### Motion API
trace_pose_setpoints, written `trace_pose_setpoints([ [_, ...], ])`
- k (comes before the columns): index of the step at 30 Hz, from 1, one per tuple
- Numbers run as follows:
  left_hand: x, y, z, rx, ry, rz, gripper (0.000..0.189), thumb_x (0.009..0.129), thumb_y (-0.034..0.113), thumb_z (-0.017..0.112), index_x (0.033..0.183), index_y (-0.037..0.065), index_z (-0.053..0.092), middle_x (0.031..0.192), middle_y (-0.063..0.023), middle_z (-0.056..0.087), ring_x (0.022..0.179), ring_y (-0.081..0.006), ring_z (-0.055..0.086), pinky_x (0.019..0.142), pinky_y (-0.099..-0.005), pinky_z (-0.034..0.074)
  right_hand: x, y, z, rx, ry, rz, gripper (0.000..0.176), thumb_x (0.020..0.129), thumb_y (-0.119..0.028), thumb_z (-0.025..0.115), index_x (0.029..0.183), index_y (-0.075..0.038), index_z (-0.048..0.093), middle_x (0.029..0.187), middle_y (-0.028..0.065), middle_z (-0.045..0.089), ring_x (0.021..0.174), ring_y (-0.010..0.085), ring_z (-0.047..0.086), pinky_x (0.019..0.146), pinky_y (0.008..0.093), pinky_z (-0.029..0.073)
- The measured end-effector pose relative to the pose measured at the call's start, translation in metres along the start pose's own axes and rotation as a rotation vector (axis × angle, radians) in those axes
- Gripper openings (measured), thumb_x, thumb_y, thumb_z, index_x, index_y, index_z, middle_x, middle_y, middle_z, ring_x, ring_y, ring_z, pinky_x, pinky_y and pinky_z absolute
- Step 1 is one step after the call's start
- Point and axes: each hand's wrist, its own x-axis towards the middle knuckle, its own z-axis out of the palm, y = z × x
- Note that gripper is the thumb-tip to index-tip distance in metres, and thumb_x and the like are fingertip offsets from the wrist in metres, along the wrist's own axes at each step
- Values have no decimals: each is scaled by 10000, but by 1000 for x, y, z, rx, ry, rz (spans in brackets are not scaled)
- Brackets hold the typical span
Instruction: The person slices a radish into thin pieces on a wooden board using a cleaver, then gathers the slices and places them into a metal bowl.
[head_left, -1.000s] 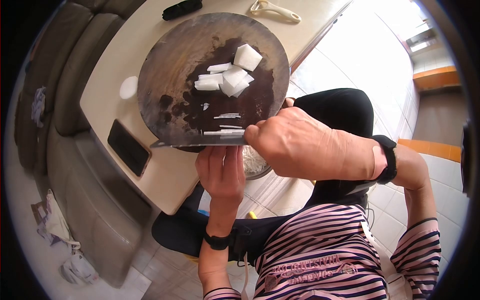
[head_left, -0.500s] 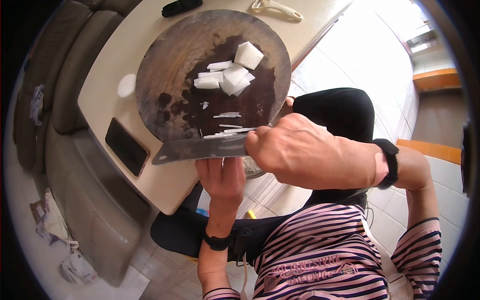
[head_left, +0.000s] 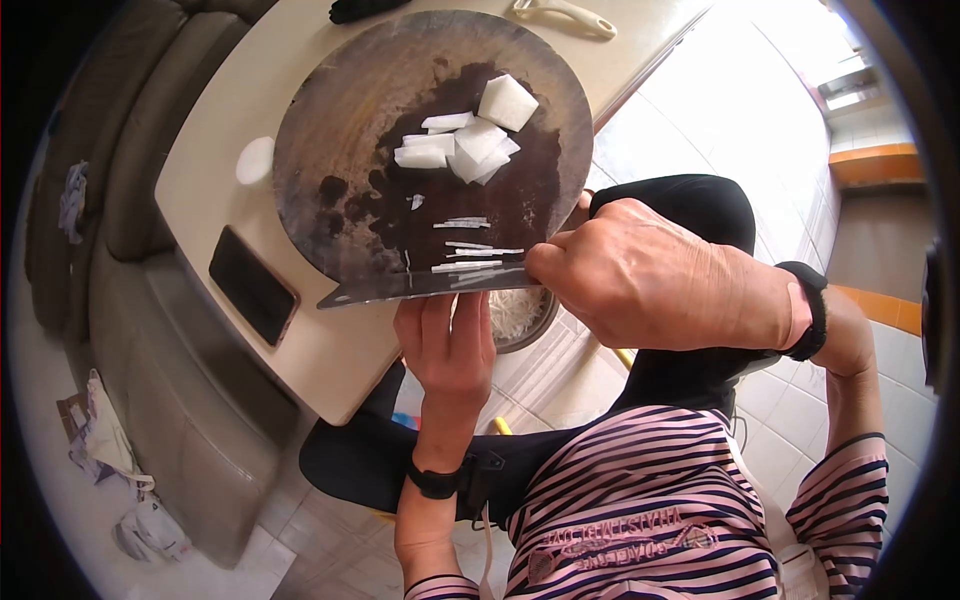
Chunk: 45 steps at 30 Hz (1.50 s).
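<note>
A cleaver (head_left: 400, 287) is gripped by my right hand (head_left: 665, 275), its blade lying along the near edge of a round wooden chopping board (head_left: 325, 100). Thin white strips (head_left: 465, 252), apparently radish, lie just beyond the blade. My left hand (head_left: 445, 350) is on the near side of the blade with fingers stretched towards it; the fingertips are hidden behind the metal. Farther back on the board are white slices (head_left: 482, 142) and a thicker white chunk (head_left: 507, 103). Below the board's edge, a bowl (head_left: 545, 325) holds white shreds (head_left: 515, 308), partly covered by the blade and board.
A phone (head_left: 254, 286) and a white round slice (head_left: 255, 160) lie on the table (head_left: 215, 190) left of the board. At the back are a peeler (head_left: 565, 14) and a black object (head_left: 368, 8). A sofa (head_left: 170, 400) stands to the left.
The cleaver and my right hand have moved up and right, with the blade now more edge-on. More of the bowl of shreds shows. My left hand has shifted slightly upward.
</note>
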Motion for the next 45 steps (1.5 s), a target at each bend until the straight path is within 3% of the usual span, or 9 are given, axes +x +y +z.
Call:
trace_pose_setpoints([
  [4,0,0,-1,8,-11,4,279,715,9,792,977,12,697,1022,-104,629,945,-318,580,794,-406,506,7,2,9,-23,39,-85,58,637,30,629,660,68,592,602,214,596,596,362,646,524,402,511],
  [10,3,4,-1,-29,-19,-19,256,766,-18,761,1011,-3,688,1050,-107,623,969,-308,584,807,-390,493,13,6,14,9,101,-30,63,625,24,632,642,69,592,602,222,590,595,377,637,524,405,508],
  [23,1,3,-2,-2,-25,-19,264,764,-17,764,1019,18,700,1045,-88,633,962,-282,590,801,-372,497,0,17,-4,-13,-2,-35,51,643,48,632,686,68,614,595,223,586,600,380,641,527,404,508],
  [26,4,4,-4,-19,-36,-40,264,762,-23,763,1015,16,701,1042,-86,633,950,-279,589,797,-372,496,3,19,-7,-34,-55,-78,81,746,16,634,744,50,560,557,167,555,573,352,634,508,396,496],
  [29,3,4,-3,-13,-28,-35,265,764,-25,761,1018,13,698,1038,-89,634,942,-278,588,795,-372,495,10,15,-8,-10,-99,-42,80,736,23,635,744,54,562,548,164,556,571,349,640,508,394,501],
  [31,3,3,-2,-18,-19,-26,261,766,-23,760,1017,10,697,1038,-91,635,948,-280,589,795,-372,496,17,10,-3,46,-33,-43,62,620,24,636,619,78,607,616,236,592,611,392,635,543,404,517],
  [38,-1,2,-6,-9,-22,11,216,790,-39,731,1000,-4,694,1009,-98,638,945,-284,599,774,-363,508,14,15,4,28,72,-11,61,620,16,632,640,69,610,617,232,598,600,388,636,539,413,511],
  [41,-3,2,-5,7,39,23,203,799,-53,714,997,-14,691,993,-97,640,918,-283,602,765,-364,510,7,20,2,25,187,-3,122,814,14,599,727,24,515,523,162,495,500,356,557,464,419,420],
  [45,-2,-1,-6,-2,24,24,196,799,-55,711,989,-16,689,987,-96,639,903,-283,603,757,-369,507,0,16,-1,17,204,4,110,823,11,597,742,22,522,520,164,491,504,357,558,465,414,425],
])
